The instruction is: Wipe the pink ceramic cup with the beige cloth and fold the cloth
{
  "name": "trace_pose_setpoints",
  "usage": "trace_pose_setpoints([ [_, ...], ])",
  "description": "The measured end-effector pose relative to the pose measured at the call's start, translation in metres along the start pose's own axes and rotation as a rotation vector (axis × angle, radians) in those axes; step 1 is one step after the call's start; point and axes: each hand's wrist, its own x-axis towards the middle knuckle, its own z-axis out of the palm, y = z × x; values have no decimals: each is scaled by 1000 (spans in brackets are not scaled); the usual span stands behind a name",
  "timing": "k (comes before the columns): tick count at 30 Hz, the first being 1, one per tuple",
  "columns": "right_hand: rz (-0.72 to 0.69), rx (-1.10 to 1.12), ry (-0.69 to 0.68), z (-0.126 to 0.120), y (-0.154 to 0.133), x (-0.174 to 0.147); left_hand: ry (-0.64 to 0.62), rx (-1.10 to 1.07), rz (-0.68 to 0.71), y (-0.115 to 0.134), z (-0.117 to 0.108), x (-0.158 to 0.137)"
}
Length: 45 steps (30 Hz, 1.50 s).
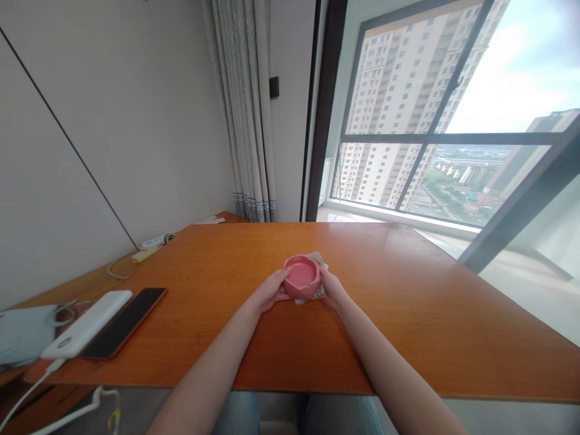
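Observation:
A pink ashtray [301, 275] with a faceted side and a notched rim is held over the middle of the wooden table. My left hand [275, 289] grips its left side, thumb at the rim and fingers under the edge. On the other side my right hand [333, 286] is closed on the ashtray's right edge together with a pale patterned cloth [319, 260]. The cloth shows behind, beside and below the ashtray. Whether the ashtray's base touches the table I cannot tell. Nothing shows inside it.
On the left of the table [408, 338] lie a white power bank [88, 323] with a cable and a dark phone [124, 323]. Beyond them are a power strip [151, 248] and a grey-blue pouch [27, 333]. A curtain [249, 109] and a window stand behind.

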Motion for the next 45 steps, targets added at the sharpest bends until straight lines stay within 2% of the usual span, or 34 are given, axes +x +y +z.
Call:
trace_pose_setpoints([
  [6, 107, 112, 83, 8, -1, -8, 175, -163, 61, -2, 3, 9],
  [11, 202, 60, 9, 10, 10, -11, 347, -235, 201, -1, 2, 11],
  [13, 172, -115, -69, 5, 11, -11, 371, -263, 228, 1, 1, 12],
  [15, 63, -434, -88, -4, 6, -11, 358, -301, 231, 3, -1, 12],
  [18, -190, -966, 66, -16, -8, -10, 331, -340, 214, 5, -3, 12],
  [20, -342, -1135, 179, -18, -16, -9, 311, -327, 199, 4, -2, 12],
  [21, -398, -1132, 194, -18, -19, -10, 294, -308, 194, 3, -1, 11],
  [23, -425, -974, 140, -14, -21, -11, 258, -250, 186, 1, 2, 11],
  [25, -337, -772, 27, -8, -19, -13, 224, -186, 192, -3, 5, 10],
  [27, -277, -672, -43, -3, -15, -14, 196, -133, 209, -6, 8, 9],
  [30, -324, -694, 5, -2, -10, -14, 155, -85, 220, -9, 11, 7],
  [32, -290, -708, 68, -5, -9, -12, 101, -71, 189, -9, 11, 7],
  [35, -181, -696, 146, -19, -19, -7, 55, -23, 150, -7, 8, 10],
  [37, -145, -764, 210, -34, -36, -4, 136, 61, 184, -7, 5, 13],
  [40, -112, -932, 308, -66, -71, -2, 265, 167, 265, -8, -1, 18],
  [45, -16, -1056, 463, -127, -121, -3, 255, 153, 280, -10, -2, 18],
])
